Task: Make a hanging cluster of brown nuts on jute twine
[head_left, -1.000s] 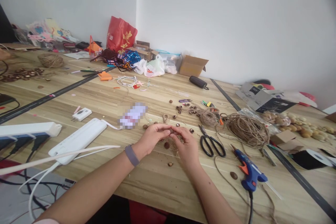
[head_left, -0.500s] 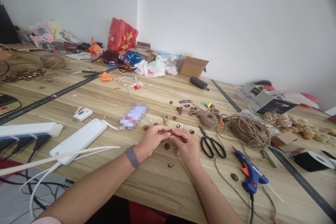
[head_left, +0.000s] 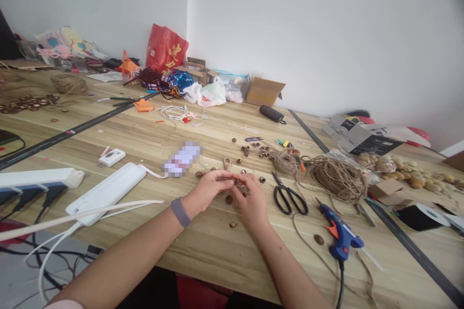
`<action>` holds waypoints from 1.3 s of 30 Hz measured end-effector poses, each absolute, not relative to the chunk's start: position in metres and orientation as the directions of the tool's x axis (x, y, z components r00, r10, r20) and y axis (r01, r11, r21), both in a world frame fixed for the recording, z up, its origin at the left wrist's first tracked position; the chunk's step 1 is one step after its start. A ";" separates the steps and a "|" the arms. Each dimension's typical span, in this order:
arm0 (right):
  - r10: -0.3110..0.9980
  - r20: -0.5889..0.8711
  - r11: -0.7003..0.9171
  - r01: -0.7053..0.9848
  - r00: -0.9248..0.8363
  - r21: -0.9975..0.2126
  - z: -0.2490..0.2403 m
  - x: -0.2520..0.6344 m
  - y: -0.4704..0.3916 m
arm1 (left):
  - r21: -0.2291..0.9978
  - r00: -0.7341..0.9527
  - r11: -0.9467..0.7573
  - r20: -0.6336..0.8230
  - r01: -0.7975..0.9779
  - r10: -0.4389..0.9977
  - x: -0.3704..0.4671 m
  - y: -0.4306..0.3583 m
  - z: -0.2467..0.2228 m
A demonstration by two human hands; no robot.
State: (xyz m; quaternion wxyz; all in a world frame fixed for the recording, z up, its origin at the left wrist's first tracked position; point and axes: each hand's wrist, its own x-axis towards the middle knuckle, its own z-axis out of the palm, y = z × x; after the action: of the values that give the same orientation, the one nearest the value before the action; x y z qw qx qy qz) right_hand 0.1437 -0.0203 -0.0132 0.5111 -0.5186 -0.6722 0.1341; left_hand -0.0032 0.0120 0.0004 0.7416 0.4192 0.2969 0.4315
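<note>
My left hand point(head_left: 206, 191), with a grey-purple band on its wrist, is closed, its fingertips pinched against those of my right hand point(head_left: 253, 201). The right hand is closed too. Whatever lies between the fingertips is hidden. Just below them on the table is a round brown nut point(head_left: 229, 200), with a broken brown shell piece point(head_left: 233, 225) nearer the front. Behind the hands stands a small twine loop point(head_left: 227, 163). Black-handled scissors point(head_left: 290, 199) lie open to the right, beside a small coil of twine point(head_left: 285, 163).
A blue glue gun point(head_left: 340, 231) with its cord lies at the right, near a large twine coil point(head_left: 339, 178). On the left are a white power strip point(head_left: 107, 195) and cables. A blurred phone-like item point(head_left: 182, 159) lies behind my left hand. Boxes and bags line the wall.
My hands stay together at the fingertips, and the right fingers have curled slightly more over the left ones. The whole view has shifted a little; the table items keep their places.
</note>
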 end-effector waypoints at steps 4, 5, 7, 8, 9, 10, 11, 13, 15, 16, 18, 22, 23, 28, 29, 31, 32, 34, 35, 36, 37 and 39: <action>0.837 0.546 0.443 0.540 0.039 -0.716 -0.016 0.145 -0.018 | 0.838 0.479 0.330 -0.095 -0.435 0.873 -0.003 0.014 0.001; 0.838 0.545 0.443 0.539 0.036 -0.717 -0.016 0.146 -0.018 | 0.829 0.483 0.340 -0.098 -0.444 0.870 -0.003 0.014 0.001; 0.838 0.544 0.441 0.545 0.033 -0.713 -0.017 0.146 -0.018 | 0.816 0.476 0.356 -0.115 -0.456 0.872 -0.003 0.015 0.000; 0.837 0.547 0.441 0.549 0.036 -0.710 -0.018 0.146 -0.018 | 0.813 0.466 0.360 -0.125 -0.458 0.876 -0.003 0.015 0.000; 0.834 0.550 0.440 0.552 0.042 -0.709 -0.018 0.146 -0.018 | 0.811 0.456 0.364 -0.137 -0.458 0.879 -0.003 0.015 -0.001; 0.832 0.552 0.438 0.553 0.048 -0.709 -0.018 0.146 -0.018 | 0.812 0.448 0.367 -0.148 -0.454 0.882 -0.003 0.015 -0.002; 0.831 0.553 0.437 0.551 0.054 -0.711 -0.019 0.145 -0.019 | 0.814 0.440 0.368 -0.156 -0.450 0.884 -0.003 0.015 -0.003; 0.833 0.550 0.433 0.542 0.065 -0.720 -0.019 0.145 -0.019 | 0.817 0.425 0.366 -0.166 -0.445 0.890 -0.003 0.015 -0.004; 0.836 0.544 0.429 0.535 0.070 -0.728 -0.019 0.144 -0.020 | 0.820 0.415 0.364 -0.173 -0.442 0.893 -0.003 0.014 -0.004; 0.838 0.542 0.428 0.532 0.069 -0.730 -0.019 0.144 -0.020 | 0.820 0.411 0.364 -0.176 -0.441 0.894 -0.002 0.014 -0.004; 0.840 0.539 0.429 0.526 0.068 -0.735 -0.019 0.145 -0.020 | 0.820 0.411 0.369 -0.182 -0.438 0.893 -0.002 0.014 -0.003; 0.830 0.553 0.451 0.499 0.069 -0.740 -0.018 0.146 -0.020 | 0.815 0.419 0.378 -0.187 -0.438 0.888 -0.002 0.014 -0.003; 0.827 0.558 0.458 0.491 0.070 -0.741 -0.018 0.146 -0.020 | 0.813 0.424 0.378 -0.181 -0.443 0.887 -0.002 0.014 -0.003; 0.814 0.577 0.485 0.473 0.062 -0.735 -0.016 0.147 -0.020 | 0.788 0.445 0.372 -0.141 -0.491 0.885 -0.003 0.015 -0.003; 0.810 0.583 0.490 0.477 0.059 -0.730 -0.016 0.148 -0.020 | 0.784 0.448 0.371 -0.133 -0.498 0.884 -0.003 0.015 -0.003; 0.802 0.595 0.500 0.486 0.052 -0.716 -0.016 0.148 -0.019 | 0.780 0.450 0.365 -0.121 -0.508 0.885 -0.003 0.016 -0.003; 0.798 0.601 0.506 0.490 0.048 -0.710 -0.016 0.149 -0.019 | 0.780 0.448 0.362 -0.118 -0.511 0.886 -0.003 0.017 -0.003; 0.791 0.610 0.517 0.492 0.038 -0.701 -0.017 0.150 -0.018 | 0.785 0.442 0.358 -0.121 -0.506 0.889 -0.004 0.018 -0.004; 0.789 0.613 0.520 0.493 0.033 -0.697 -0.018 0.150 -0.018 | 0.792 0.439 0.356 -0.124 -0.497 0.890 -0.005 0.019 -0.004; 0.789 0.614 0.523 0.496 0.027 -0.693 -0.018 0.150 -0.017 | 0.800 0.438 0.352 -0.126 -0.485 0.890 -0.005 0.019 -0.005; 0.789 0.614 0.523 0.502 0.020 -0.689 -0.019 0.151 -0.017 | 0.809 0.436 0.347 -0.127 -0.474 0.891 -0.005 0.019 -0.005; 0.794 0.608 0.516 0.523 0.004 -0.679 -0.021 0.151 -0.016 | 0.820 0.430 0.340 -0.128 -0.461 0.894 -0.005 0.020 -0.006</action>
State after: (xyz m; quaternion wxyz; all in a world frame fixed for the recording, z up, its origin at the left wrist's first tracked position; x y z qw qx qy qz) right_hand 0.1507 -0.0163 -0.0213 0.5263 -0.4745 -0.6937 0.1290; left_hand -0.0054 0.0204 -0.0059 0.7628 0.3646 0.2965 0.4441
